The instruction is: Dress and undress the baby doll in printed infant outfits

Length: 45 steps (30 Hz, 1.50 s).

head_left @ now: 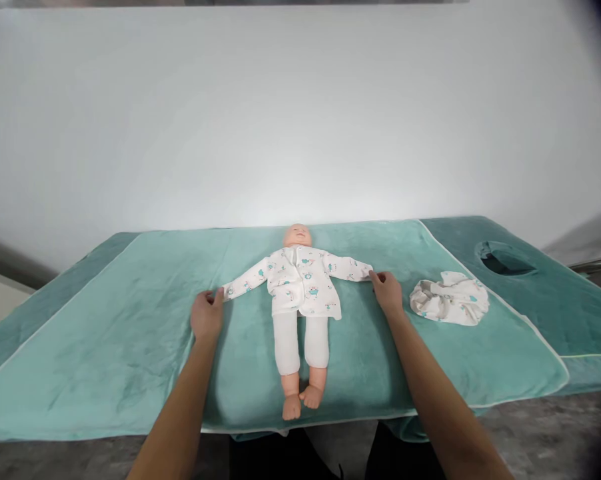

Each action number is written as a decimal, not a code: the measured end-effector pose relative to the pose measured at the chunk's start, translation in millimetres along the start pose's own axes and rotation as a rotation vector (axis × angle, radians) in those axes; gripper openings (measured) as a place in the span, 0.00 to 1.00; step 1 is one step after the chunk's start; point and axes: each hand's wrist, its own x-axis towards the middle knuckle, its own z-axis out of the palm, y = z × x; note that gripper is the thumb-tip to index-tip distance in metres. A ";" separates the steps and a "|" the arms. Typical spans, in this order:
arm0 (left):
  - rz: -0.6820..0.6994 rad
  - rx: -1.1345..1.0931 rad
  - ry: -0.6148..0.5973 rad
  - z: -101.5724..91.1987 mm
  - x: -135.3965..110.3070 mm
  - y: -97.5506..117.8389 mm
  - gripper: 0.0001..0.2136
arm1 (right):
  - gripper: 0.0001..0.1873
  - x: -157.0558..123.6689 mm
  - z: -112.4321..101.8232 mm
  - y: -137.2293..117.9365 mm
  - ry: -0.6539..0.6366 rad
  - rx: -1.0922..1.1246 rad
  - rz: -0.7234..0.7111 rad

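A baby doll (300,293) lies on its back in the middle of a teal towel (110,333), arms spread wide. It wears a white printed top (303,280) and plain white leggings (300,340); its feet are bare. My left hand (206,315) pinches the cuff of the doll's sleeve on the left side. My right hand (386,291) grips the cuff of the other sleeve. Both hands have their fingers closed on the fabric.
A crumpled white printed garment (449,299) lies on the towel to the right of my right hand. The towel covers a teal massage table (555,293) with a face hole (505,259) at its right end. A white wall stands behind.
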 end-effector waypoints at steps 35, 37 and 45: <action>0.369 0.092 -0.299 50.1 -0.2 196.6 0.19 | 0.14 -38.4 23.4 -16.9 -0.036 -0.285 -0.760; 0.360 0.126 -0.335 51.7 4.7 210.0 0.16 | 0.13 -36.1 25.2 -13.4 -0.020 -0.297 -0.741; 0.412 -0.082 -0.331 55.9 9.9 232.3 0.15 | 0.11 -29.3 32.3 -7.5 -0.015 -0.302 -0.697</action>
